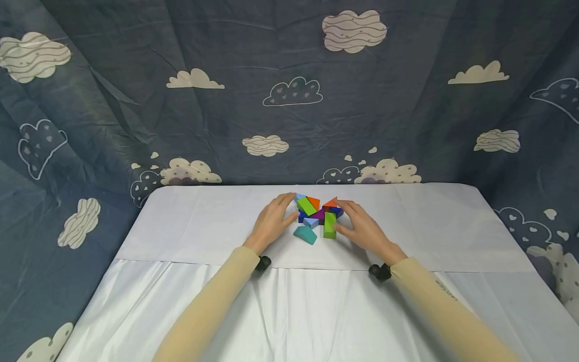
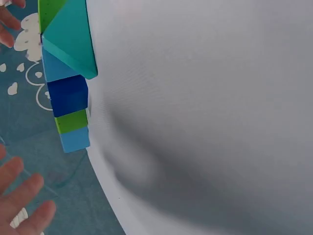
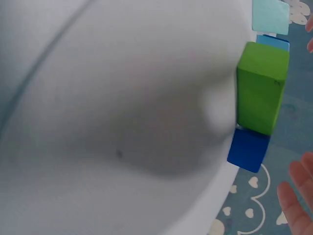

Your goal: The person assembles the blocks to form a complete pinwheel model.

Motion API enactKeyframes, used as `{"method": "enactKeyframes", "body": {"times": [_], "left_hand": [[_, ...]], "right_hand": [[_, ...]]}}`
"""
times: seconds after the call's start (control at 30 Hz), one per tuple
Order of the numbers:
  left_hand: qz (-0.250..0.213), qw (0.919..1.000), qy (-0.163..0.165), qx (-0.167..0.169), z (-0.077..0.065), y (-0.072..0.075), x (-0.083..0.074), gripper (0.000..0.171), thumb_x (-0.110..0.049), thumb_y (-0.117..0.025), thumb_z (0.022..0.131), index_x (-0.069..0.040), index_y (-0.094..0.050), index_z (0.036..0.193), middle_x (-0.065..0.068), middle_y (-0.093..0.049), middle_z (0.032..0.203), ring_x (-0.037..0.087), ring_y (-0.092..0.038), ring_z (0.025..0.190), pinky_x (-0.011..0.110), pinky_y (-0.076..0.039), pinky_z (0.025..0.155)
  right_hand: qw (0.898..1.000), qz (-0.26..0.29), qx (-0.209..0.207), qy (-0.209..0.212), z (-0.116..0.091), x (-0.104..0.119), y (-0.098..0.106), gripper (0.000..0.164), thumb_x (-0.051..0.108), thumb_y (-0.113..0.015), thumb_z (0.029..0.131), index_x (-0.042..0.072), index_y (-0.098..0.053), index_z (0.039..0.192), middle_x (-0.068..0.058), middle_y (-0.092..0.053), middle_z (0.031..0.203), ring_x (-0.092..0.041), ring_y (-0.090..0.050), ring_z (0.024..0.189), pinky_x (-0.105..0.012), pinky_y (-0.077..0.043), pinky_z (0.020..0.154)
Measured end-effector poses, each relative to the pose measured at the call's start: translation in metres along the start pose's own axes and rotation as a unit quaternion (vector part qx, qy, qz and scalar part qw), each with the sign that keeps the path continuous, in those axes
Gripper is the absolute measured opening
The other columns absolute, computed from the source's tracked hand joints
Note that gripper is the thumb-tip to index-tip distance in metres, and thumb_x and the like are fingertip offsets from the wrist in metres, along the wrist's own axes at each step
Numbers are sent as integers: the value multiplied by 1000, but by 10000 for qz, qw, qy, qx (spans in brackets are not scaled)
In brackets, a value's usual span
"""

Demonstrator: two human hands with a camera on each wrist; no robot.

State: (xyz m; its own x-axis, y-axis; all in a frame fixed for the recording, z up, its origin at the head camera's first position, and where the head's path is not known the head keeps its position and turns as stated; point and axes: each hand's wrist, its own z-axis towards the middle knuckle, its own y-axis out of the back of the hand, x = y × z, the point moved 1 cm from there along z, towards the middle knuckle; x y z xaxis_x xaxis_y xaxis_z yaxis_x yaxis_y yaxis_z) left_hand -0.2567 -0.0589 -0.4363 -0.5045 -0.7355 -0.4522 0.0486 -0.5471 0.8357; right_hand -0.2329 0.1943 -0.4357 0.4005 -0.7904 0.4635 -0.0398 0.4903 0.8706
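A small heap of coloured blocks lies on the white cloth, between my two hands. My left hand (image 1: 271, 221) is at its left side, fingers spread and gently bent. Across from it my right hand (image 1: 365, 230) has its thumb beside an upright-looking green block (image 1: 329, 225); whether they touch, I cannot tell. In front lies a teal block (image 1: 305, 235). Behind it are a light blue triangle (image 1: 310, 222), a purple block (image 1: 318, 214), a second green block (image 1: 306, 206) and two orange pieces, one a triangle (image 1: 331, 202). Both wrist views show fingers apart from the blocks.
A white cloth (image 1: 199, 226) covers the table, with a fold line running across it. Dark cloud-patterned fabric (image 1: 289, 50) hangs behind and at the sides. Small black devices (image 1: 380, 272) sit at both wrists.
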Motion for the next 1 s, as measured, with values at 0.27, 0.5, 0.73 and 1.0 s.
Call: {"method": "enactKeyframes", "body": {"times": [0.27,0.5,0.73,1.0], "left_hand": [[-136,9987,110,474,11,-11,4,51,-27,-64,94,-8,-50,139,9,-50,137,23,-46,127,36,-37,106],[-199,9969,226,727,21,-22,7,49,-28,-65,93,-9,-54,136,10,-52,133,23,-49,122,34,-37,106],[-217,9947,468,886,31,-28,7,49,-31,-65,93,-8,-55,135,9,-49,129,20,-50,116,32,-39,104],[-213,9928,748,908,38,-34,6,54,-33,-67,90,-5,-54,135,11,-43,130,20,-50,111,30,-39,103]], "right_hand": [[9992,340,192,39,0,-5,-9,67,21,-73,86,2,-42,143,-21,-45,137,-37,-44,125,-55,-35,103],[9986,467,244,4,0,-7,-15,67,19,-74,85,3,-43,142,-19,-48,135,-35,-50,117,-53,-40,99],[9976,554,349,-230,2,-8,-19,65,17,-75,84,2,-45,140,-19,-48,133,-35,-52,115,-50,-44,96],[9960,842,295,-82,6,-10,-21,62,9,-75,82,-4,-47,136,-21,-48,129,-36,-51,115,-47,-47,94]]}}
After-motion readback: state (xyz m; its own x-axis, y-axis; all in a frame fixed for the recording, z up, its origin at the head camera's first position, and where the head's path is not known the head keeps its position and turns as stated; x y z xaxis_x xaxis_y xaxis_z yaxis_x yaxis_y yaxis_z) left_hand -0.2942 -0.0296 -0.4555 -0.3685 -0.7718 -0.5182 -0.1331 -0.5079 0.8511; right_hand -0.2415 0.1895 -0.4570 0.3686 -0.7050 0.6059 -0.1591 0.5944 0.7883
